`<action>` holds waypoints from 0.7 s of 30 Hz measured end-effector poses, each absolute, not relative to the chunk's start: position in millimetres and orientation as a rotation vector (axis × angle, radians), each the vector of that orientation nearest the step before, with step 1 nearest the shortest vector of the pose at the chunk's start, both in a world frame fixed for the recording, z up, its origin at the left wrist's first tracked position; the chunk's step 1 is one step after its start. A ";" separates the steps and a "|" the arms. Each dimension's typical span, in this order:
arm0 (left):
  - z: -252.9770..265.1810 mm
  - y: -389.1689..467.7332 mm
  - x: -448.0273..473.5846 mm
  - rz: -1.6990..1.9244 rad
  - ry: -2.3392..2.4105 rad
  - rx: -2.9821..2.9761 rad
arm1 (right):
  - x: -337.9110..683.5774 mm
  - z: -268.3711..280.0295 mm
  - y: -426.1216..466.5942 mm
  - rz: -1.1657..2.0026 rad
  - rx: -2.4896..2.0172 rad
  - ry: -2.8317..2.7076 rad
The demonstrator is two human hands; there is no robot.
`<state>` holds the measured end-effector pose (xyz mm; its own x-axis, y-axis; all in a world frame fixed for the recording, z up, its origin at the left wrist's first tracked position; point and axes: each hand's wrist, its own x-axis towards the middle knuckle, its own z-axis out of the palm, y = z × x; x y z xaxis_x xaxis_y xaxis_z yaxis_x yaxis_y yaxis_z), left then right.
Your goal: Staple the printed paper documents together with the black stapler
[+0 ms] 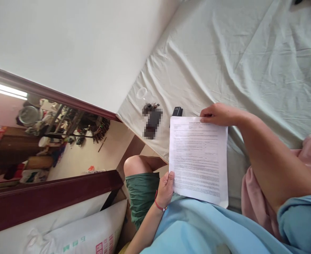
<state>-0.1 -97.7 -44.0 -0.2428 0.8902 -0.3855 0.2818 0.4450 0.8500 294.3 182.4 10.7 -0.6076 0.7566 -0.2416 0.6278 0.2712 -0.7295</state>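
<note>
A printed sheet of paper (197, 162), or a thin stack of sheets, is held in front of my body with its dense text facing me. My left hand (166, 188), with a red string bracelet at the wrist, grips its lower left edge, thumb on top. At the top edge, my right hand (220, 114) pinches the paper with bent fingers. Just behind the upper left corner lies a small black case-like object (177, 112), partly hidden by the paper. Farther left on the sheet-covered bed is a dark blurred-out item (153, 123).
A clear round plastic container (142, 93) sits near the edge of the bed (197, 81). Pink cloth (258, 197) lies at the right. To the left are a white wall, a doorway with cluttered shelves beyond, and a white printed sack (91, 229).
</note>
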 end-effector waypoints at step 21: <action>-54.4 -91.2 -2.6 0.904 1.775 0.963 | 314.0 9.1 191.8 1.195 -1.500 -2.261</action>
